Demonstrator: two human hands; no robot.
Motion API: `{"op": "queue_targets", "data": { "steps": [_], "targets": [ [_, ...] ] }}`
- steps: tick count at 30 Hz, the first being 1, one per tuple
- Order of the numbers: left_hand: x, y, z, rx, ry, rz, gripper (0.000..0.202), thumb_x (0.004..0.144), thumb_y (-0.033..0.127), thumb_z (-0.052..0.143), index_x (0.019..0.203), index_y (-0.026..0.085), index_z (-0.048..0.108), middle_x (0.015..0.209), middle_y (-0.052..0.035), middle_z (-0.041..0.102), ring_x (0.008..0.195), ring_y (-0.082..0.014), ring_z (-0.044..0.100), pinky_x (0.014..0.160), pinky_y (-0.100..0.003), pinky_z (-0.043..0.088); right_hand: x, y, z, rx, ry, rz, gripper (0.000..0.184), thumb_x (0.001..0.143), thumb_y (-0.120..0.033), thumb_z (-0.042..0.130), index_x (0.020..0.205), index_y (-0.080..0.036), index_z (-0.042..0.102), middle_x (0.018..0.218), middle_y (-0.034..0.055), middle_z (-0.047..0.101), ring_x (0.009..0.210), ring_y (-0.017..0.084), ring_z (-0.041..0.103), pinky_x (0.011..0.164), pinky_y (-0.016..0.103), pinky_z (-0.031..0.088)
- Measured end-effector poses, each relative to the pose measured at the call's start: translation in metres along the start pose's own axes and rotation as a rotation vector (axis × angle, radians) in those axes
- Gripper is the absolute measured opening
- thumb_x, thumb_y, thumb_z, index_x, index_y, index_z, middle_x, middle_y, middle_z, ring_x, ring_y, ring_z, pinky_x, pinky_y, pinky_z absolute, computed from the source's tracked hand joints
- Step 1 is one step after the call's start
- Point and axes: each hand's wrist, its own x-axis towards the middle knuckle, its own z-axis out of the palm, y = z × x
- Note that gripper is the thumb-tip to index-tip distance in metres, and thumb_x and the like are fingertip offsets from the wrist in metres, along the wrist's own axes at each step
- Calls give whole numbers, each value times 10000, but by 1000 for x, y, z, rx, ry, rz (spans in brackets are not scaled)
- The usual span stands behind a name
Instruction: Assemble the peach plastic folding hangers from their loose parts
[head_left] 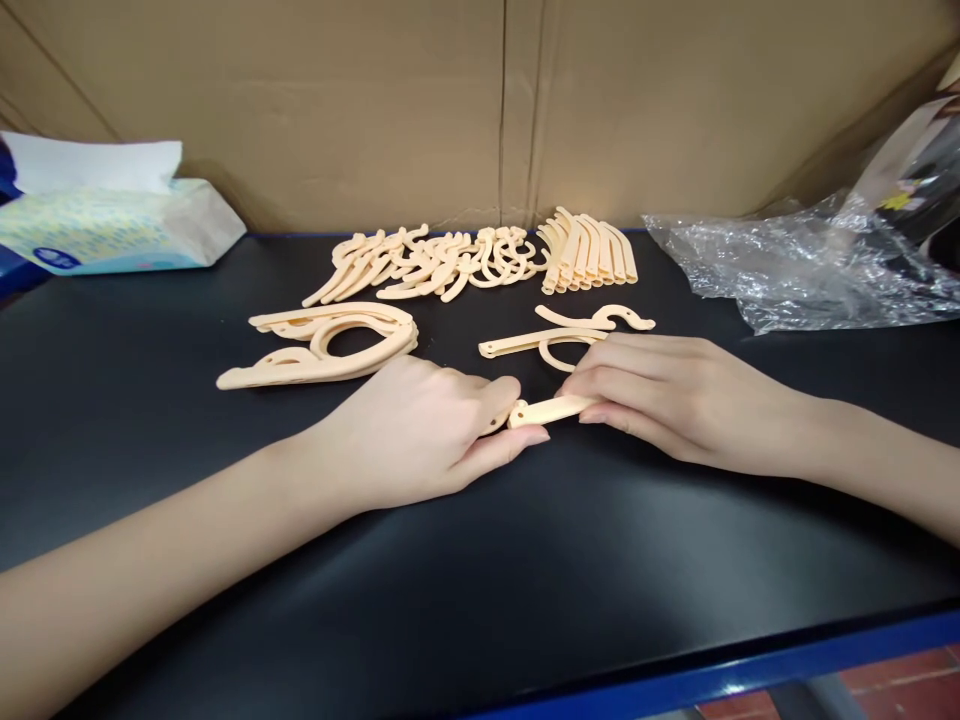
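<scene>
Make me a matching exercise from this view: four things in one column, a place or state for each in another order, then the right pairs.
Things
1. Tissue pack
2. Clear plastic bag
3. Held cream piece
4. Row of curved cream bars

Places and states
A. Between the left hand and the right hand
B. Crumpled, at the back right of the table
C. Lined up side by side
D. At the back left, white sheet sticking out

Pairs: 1-D, 2-B, 3-A, 4-C
</scene>
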Motion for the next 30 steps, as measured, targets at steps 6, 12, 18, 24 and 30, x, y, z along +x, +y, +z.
{"op": "queue_targets", "data": {
  "steps": [6,12,18,24,30],
  "targets": [
    [0,2,0,36,-26,-12,421,1024,448,299,700,199,399,536,25,531,453,-143,548,462,-266,206,0,-1,1,50,10,2,218,1016,-247,405,1046,-145,596,928,66,635,850,168,593,761,298,478],
    [-1,0,-1,37,-16,4,389,1012,430,339,709,199,416,556,23,563,456,-140,554,454,-263,225,1,-2,1,65,-8,12,256,1025,-261,379,1061,-147,605,925,71,632,830,162,590,742,298,482],
    [-1,1,-2,17,-52,-10,367,1000,427,369,718,199,423,573,21,576,465,-158,567,460,-267,224,2,-3,1,52,-12,7,267,1025,-241,369,1052,-133,611,927,81,637,845,171,598,756,311,488],
    [-2,-1,-3,-24,-27,17,350,989,403,411,706,196,419,572,35,566,454,-136,546,460,-263,228,2,-6,0,57,-11,9,266,1027,-252,364,1019,-154,611,889,67,628,789,157,581,705,283,469],
    [-2,-3,-2,-58,-22,25,340,982,407,418,712,201,416,579,34,566,465,-141,541,467,-269,240,2,-6,0,71,-18,18,281,1029,-253,357,1037,-153,620,912,75,636,819,162,585,735,296,476]
  ]
}}
